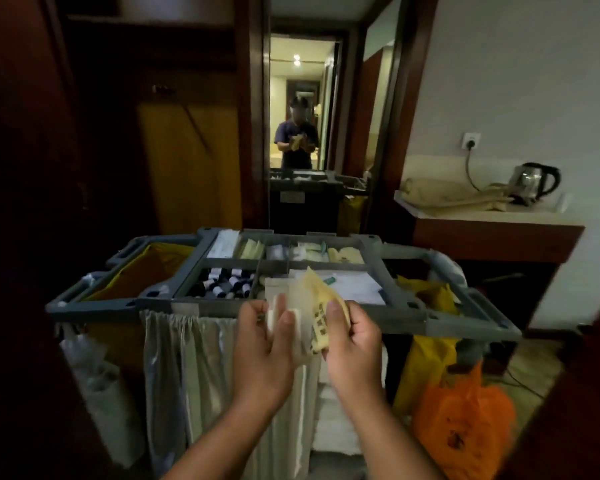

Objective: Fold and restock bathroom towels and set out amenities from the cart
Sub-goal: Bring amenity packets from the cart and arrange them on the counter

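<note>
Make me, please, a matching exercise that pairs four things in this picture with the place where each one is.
Things:
1. kettle
2. small dark bottles
3. orange bag
4. pale packets

Places:
A. held between the left hand and right hand
B. on the counter by the wall
C. in a front compartment of the cart
D. low down at the cart's right end

Pairs: 1-B, 2-C, 3-D, 4-A
</note>
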